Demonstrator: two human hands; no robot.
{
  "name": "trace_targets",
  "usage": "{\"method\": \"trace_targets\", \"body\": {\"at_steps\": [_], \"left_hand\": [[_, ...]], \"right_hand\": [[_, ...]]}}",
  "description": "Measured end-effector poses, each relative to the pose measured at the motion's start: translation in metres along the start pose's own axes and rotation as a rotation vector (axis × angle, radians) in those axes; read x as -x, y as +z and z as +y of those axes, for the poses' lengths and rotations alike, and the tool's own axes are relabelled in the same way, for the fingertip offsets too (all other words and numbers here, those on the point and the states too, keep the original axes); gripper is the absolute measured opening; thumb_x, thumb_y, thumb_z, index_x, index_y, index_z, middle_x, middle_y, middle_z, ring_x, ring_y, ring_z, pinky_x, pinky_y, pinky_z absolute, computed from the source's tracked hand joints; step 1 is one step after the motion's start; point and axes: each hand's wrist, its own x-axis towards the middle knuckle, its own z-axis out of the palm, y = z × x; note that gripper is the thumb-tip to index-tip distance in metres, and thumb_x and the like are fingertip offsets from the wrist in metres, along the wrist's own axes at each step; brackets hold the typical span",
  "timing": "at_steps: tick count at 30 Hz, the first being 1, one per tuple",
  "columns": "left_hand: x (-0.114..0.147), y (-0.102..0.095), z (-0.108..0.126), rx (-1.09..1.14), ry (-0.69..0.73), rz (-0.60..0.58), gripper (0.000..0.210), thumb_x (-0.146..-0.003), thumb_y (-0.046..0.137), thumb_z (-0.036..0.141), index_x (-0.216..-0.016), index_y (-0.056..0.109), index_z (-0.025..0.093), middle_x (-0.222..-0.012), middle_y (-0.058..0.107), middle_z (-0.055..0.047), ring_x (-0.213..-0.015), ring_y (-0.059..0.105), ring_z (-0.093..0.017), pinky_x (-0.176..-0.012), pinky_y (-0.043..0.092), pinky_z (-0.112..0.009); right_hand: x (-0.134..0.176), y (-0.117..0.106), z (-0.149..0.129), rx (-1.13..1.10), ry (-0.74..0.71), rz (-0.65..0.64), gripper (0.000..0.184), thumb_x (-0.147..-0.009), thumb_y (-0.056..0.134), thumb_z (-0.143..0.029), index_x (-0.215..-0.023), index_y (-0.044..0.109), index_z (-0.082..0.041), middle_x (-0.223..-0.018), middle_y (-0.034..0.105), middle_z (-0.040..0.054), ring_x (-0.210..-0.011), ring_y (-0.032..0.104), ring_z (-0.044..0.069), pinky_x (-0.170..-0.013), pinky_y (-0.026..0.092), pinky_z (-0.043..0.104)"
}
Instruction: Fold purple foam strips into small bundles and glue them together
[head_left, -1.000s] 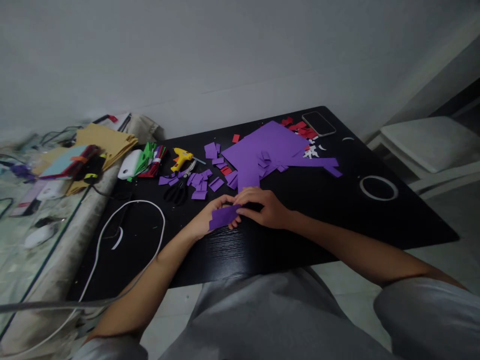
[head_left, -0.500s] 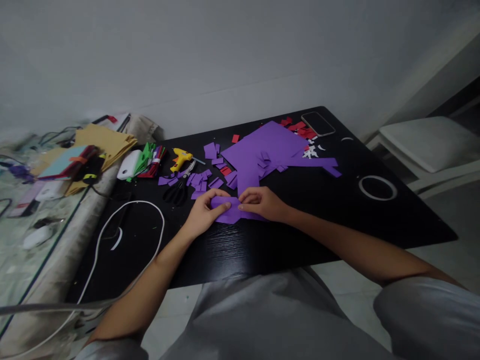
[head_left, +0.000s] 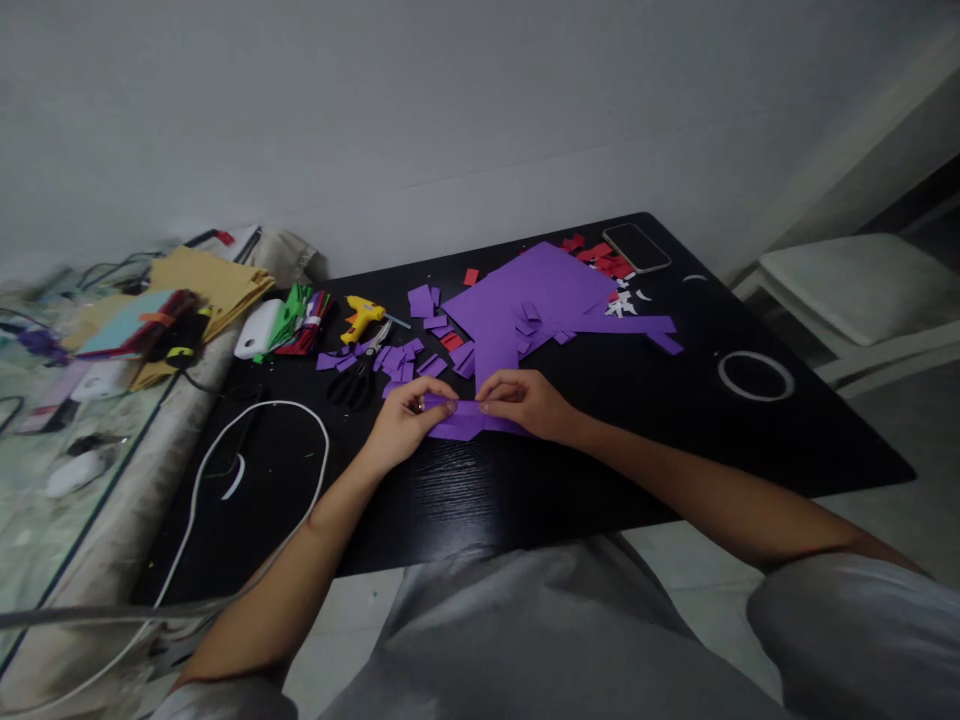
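Both hands pinch a small strip of purple paper (head_left: 468,409) near the front of the black table. My left hand (head_left: 409,420) grips its left end, thumb on the near side. My right hand (head_left: 529,405) holds the right end between thumb and bent fingers, close to the left thumb. More purple paper (head_left: 459,430) lies under the fingers, partly hidden by them. Just beyond the hands a wide purple strip (head_left: 495,358) runs up to a large purple sheet (head_left: 536,280). Several small cut purple pieces (head_left: 401,360) are scattered to the left of it.
Black-handled scissors (head_left: 356,380) and a yellow glue gun (head_left: 363,318) lie left of the scraps. Red scraps (head_left: 611,262) and a phone (head_left: 636,247) are at the back. A white ring (head_left: 755,376) lies right, a white cable (head_left: 196,490) loops left. A white chair (head_left: 862,285) stands beyond.
The paper between my hands has been turned or folded and now shows as a narrower strip. My left hand has shifted slightly up, and the fingertips have moved a little.
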Motion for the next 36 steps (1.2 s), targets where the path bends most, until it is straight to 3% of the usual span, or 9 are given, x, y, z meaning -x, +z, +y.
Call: {"method": "trace_targets", "body": {"at_steps": [7, 14, 20, 27, 31, 36], "left_hand": [[0.000, -0.005, -0.008, 0.124, -0.109, -0.007, 0.010, -0.075, 0.076, 0.027, -0.082, 0.077, 0.019, -0.051, 0.043, 0.006, -0.050, 0.034, -0.009, -0.051, 0.022, -0.024], [0.000, -0.007, -0.005, 0.159, -0.097, 0.007, 0.008, -0.076, 0.073, 0.025, -0.078, 0.076, 0.017, -0.055, 0.052, 0.003, -0.050, 0.040, -0.009, -0.052, 0.027, -0.023], [0.001, -0.004, -0.001, 0.089, -0.063, -0.044, 0.013, -0.079, 0.070, 0.029, -0.081, 0.074, 0.017, -0.072, 0.068, -0.002, -0.058, 0.051, -0.011, -0.055, 0.037, -0.023], [0.004, -0.003, 0.004, 0.111, -0.038, -0.125, 0.018, -0.077, 0.070, 0.026, -0.091, 0.070, 0.016, -0.084, 0.069, -0.003, -0.070, 0.059, -0.014, -0.064, 0.044, -0.024], [0.004, 0.001, 0.001, 0.104, -0.064, -0.095, 0.027, -0.077, 0.075, 0.036, -0.094, 0.068, 0.016, -0.085, 0.069, -0.003, -0.078, 0.063, -0.016, -0.071, 0.048, -0.026], [0.001, -0.002, -0.005, -0.039, -0.080, -0.131, 0.029, -0.079, 0.074, 0.044, -0.085, 0.072, 0.016, -0.080, 0.071, -0.003, -0.069, 0.059, -0.014, -0.066, 0.045, -0.025]], "right_hand": [[-0.001, -0.001, -0.004, -0.078, 0.046, 0.027, 0.019, -0.071, 0.078, -0.030, -0.084, 0.072, -0.017, -0.070, 0.071, -0.0002, -0.065, 0.063, 0.014, -0.069, 0.047, 0.028], [-0.002, -0.004, -0.008, -0.124, 0.123, -0.018, 0.021, -0.070, 0.077, -0.030, -0.087, 0.072, -0.018, -0.065, 0.068, -0.0023, -0.063, 0.061, 0.014, -0.067, 0.047, 0.027], [0.002, -0.004, -0.012, -0.251, 0.277, -0.241, 0.034, -0.082, 0.068, -0.050, -0.083, 0.075, -0.016, -0.072, 0.075, 0.0054, -0.067, 0.069, 0.019, -0.068, 0.053, 0.030], [0.001, 0.000, -0.004, -0.154, 0.205, -0.158, 0.030, -0.071, 0.080, -0.043, -0.081, 0.075, -0.015, -0.073, 0.076, 0.0032, -0.070, 0.071, 0.018, -0.072, 0.053, 0.030], [0.001, 0.002, 0.001, -0.017, 0.134, -0.102, 0.027, -0.071, 0.079, -0.039, -0.079, 0.075, -0.014, -0.074, 0.076, 0.0037, -0.067, 0.068, 0.016, -0.066, 0.049, 0.027], [0.003, 0.002, 0.000, 0.061, 0.091, -0.120, 0.028, -0.075, 0.076, -0.040, -0.084, 0.076, -0.013, -0.071, 0.074, 0.0039, -0.063, 0.065, 0.015, -0.060, 0.046, 0.025]]}}
